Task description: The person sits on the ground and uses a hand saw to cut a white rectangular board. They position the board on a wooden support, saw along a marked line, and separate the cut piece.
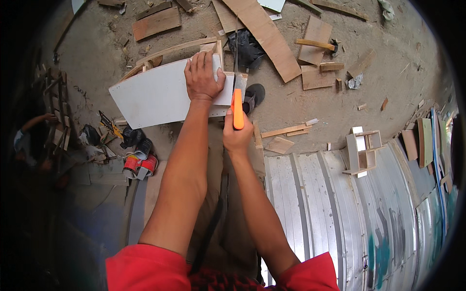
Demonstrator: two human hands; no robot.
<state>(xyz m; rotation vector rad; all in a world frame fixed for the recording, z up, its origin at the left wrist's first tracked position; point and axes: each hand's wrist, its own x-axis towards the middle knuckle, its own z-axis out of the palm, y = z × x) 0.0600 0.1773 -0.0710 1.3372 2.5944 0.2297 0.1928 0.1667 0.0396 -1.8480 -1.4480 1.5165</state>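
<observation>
My right hand (238, 135) is wrapped round the orange handle of a hand saw (238, 109). Its thin blade points away from me, beside the right end of a white-faced wooden box frame (155, 94). My left hand (204, 80) lies flat on the white panel near that end, fingers stretched toward the far edge and thumb apart. Bare wood strips show along the frame's far side. Whether the blade touches the wood, I cannot tell. A dark shoe (254, 97) shows just right of the saw handle.
A long plank (267, 39) and a black plastic bag (246, 48) lie beyond the saw. Farther right is a hammer (316, 44) among wood offcuts. A small wooden shelf unit (363, 151) sits on corrugated metal sheeting (335, 203). Red cans (138, 165) stand at left; another person's arm (36, 121) shows far left.
</observation>
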